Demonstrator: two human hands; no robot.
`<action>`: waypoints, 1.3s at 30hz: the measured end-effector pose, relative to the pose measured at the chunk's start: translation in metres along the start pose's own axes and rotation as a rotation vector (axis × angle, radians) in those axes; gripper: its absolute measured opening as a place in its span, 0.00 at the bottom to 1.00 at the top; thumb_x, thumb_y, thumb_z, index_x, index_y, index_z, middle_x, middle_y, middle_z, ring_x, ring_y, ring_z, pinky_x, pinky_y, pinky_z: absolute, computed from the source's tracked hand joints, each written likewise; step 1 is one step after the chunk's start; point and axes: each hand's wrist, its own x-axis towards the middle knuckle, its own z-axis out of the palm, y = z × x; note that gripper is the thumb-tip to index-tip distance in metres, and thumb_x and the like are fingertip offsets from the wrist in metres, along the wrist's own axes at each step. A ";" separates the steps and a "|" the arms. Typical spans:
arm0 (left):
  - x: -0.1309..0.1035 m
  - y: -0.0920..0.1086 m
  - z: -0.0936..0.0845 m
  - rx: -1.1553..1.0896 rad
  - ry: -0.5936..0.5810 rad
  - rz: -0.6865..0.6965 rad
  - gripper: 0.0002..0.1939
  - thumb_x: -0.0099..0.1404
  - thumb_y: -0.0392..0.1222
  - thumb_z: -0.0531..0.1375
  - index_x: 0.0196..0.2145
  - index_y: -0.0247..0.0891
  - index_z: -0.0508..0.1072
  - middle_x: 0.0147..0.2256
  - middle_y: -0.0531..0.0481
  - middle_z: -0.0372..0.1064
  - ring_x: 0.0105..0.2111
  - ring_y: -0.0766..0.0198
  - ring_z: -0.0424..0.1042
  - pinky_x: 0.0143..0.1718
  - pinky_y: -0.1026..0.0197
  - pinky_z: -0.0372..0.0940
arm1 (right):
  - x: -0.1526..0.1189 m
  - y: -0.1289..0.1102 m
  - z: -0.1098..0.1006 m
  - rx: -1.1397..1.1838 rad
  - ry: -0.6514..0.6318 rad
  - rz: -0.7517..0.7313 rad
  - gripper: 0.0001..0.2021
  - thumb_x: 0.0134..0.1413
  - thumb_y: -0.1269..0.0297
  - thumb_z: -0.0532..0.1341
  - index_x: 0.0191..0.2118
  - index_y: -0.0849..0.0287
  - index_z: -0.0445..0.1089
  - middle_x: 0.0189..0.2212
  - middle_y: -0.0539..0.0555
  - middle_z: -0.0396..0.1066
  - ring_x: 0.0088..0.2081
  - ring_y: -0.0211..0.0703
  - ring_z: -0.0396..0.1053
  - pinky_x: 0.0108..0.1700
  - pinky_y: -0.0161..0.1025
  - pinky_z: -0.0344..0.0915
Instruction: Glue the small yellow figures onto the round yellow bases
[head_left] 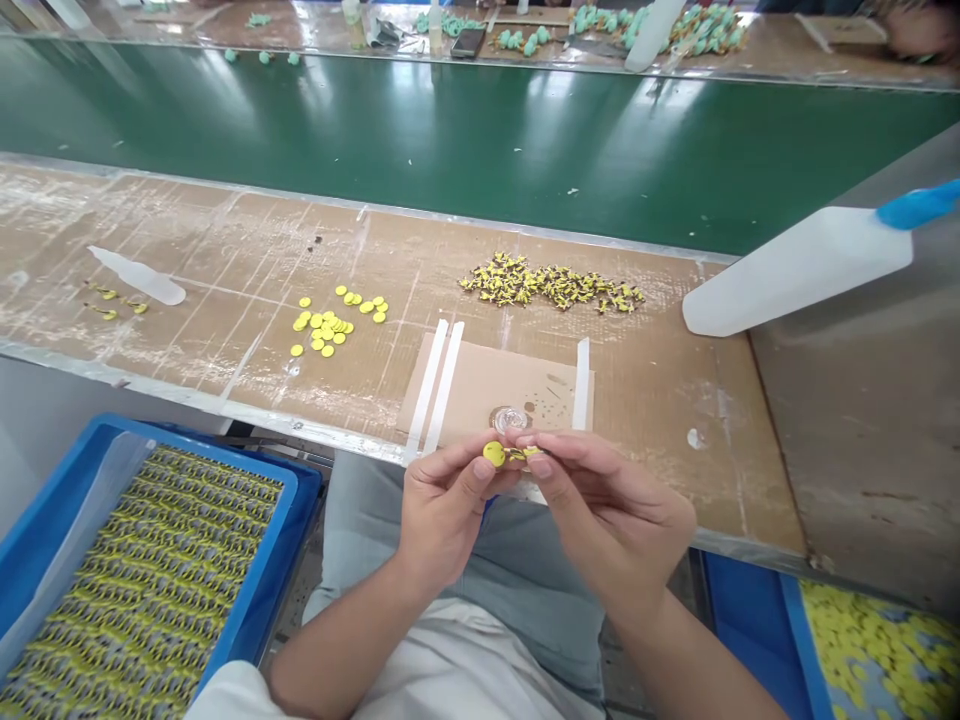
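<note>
Both hands meet just over the front edge of the workbench. My left hand (450, 505) pinches a round yellow disc (494, 454) between thumb and fingers. Close beside it, my right hand (611, 510) has its fingers closed on a small yellow and dark piece (531, 451), which seems to touch or join the disc. Right behind the fingertips, a small clear round dish (509, 419) sits on a cardboard sheet (487, 375) with white tape strips. Loose yellow discs (322, 327) lie to the left on the bench, and a pile of small yellow and dark pieces (551, 283) lies behind the cardboard.
A white bottle with a blue tip (795, 270) leans at the right. A blue tray (289, 500) with rows of yellow pieces stands lower left; a blue bin (806, 640) of yellow discs is lower right. Beyond the bench (225, 250) runs a green belt (450, 140).
</note>
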 end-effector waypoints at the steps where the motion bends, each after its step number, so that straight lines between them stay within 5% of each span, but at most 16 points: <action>1: 0.000 0.000 0.000 0.002 0.000 0.003 0.10 0.60 0.43 0.72 0.41 0.46 0.84 0.41 0.46 0.82 0.39 0.59 0.82 0.43 0.63 0.78 | 0.000 0.001 -0.001 -0.016 0.000 -0.016 0.11 0.58 0.76 0.68 0.44 0.54 0.80 0.40 0.55 0.80 0.39 0.49 0.80 0.46 0.47 0.81; 39: 0.000 -0.004 -0.002 0.100 0.086 0.069 0.09 0.58 0.42 0.72 0.39 0.46 0.85 0.39 0.45 0.82 0.41 0.54 0.81 0.42 0.57 0.79 | 0.006 0.004 -0.003 -0.195 -0.066 -0.165 0.15 0.56 0.78 0.68 0.44 0.50 0.80 0.40 0.51 0.80 0.38 0.47 0.80 0.42 0.43 0.82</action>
